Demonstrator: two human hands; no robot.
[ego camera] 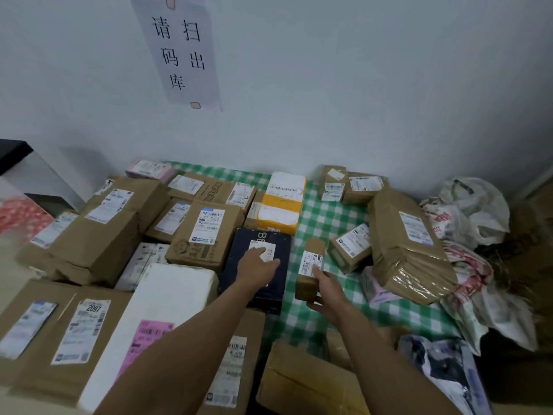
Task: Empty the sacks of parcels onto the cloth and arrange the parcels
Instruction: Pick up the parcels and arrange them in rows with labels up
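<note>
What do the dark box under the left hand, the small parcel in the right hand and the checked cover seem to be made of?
The dark box looks like navy printed cardboard with a smooth, faintly glossy face. The small parcel looks like plain brown corrugated cardboard, matte, with a paper label. The checked cover seems a green-and-white cloth, though coated plastic cannot be ruled out.

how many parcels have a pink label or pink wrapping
3: a pink parcel at the back left by the wall, a pink label on the white box in front, a pinkish mailer under the big brown parcel. Others may be hidden.
</note>
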